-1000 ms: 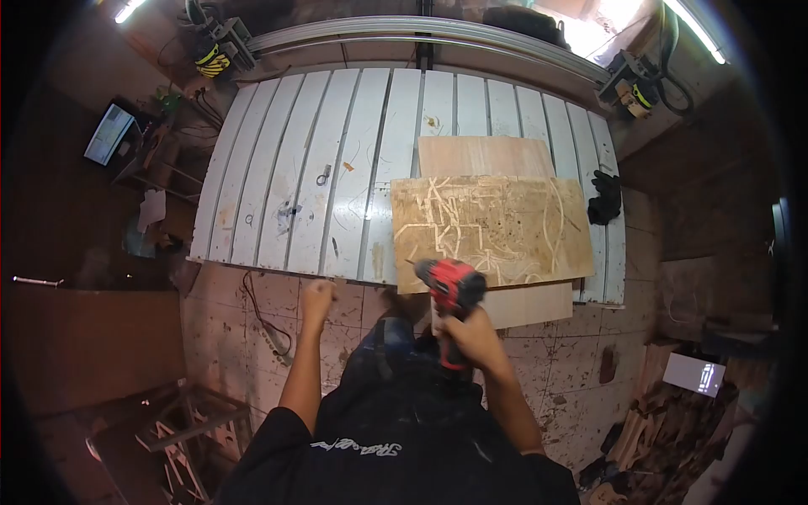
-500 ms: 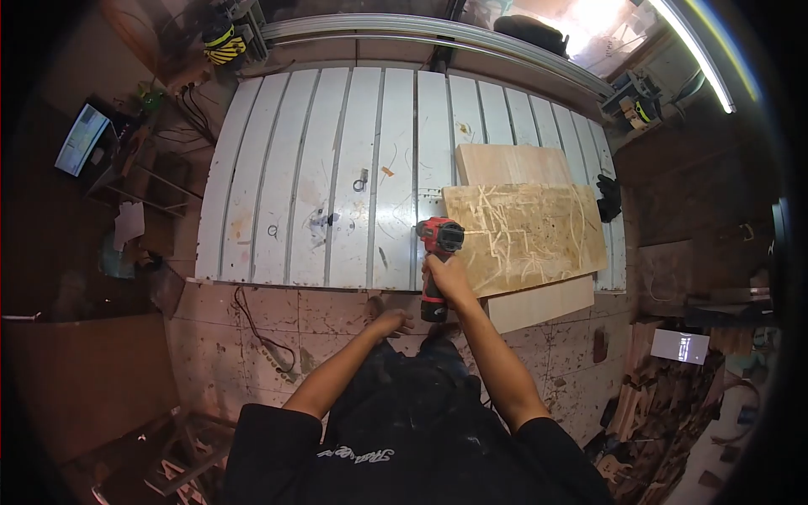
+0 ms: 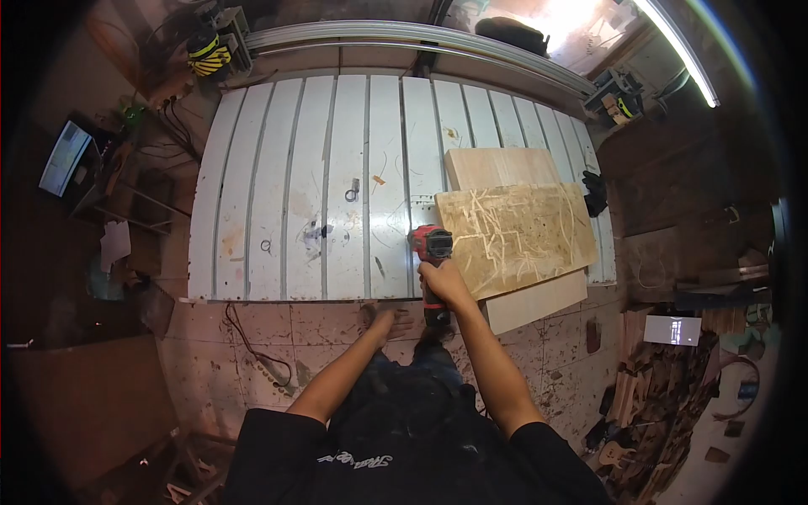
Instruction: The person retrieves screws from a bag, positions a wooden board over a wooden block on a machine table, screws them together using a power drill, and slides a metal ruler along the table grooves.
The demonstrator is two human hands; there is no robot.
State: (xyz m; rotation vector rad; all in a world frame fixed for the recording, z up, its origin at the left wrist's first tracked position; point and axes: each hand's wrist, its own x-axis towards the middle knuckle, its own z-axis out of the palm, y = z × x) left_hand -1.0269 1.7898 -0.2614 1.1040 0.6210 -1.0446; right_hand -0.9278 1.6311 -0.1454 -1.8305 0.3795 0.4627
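Observation:
My right hand [image 3: 442, 282] is wrapped round the handle of a red and black cordless drill [image 3: 431, 241], held upright over the front edge of the slatted white table [image 3: 295, 194]. The drill's head is just left of a grooved, yellowish board [image 3: 522, 236]. That board lies on paler wood, which shows as a back piece [image 3: 501, 168] and a front piece [image 3: 539, 303] jutting past the table edge. My left hand [image 3: 393, 325] hangs in front of the table edge with its fingers apart, holding nothing.
Black gloves [image 3: 594, 194] lie at the table's right edge. A metal rail [image 3: 404, 35] spans the back. To the left is a monitor [image 3: 66, 158]. A cable [image 3: 252, 343] runs over the floor, and wood pieces [image 3: 627, 396] are piled at the right.
The drill has swung from over the grooved board to its left and now stands more upright. My left hand has moved inward, nearer the drill, and its fingers have spread. The view has shifted.

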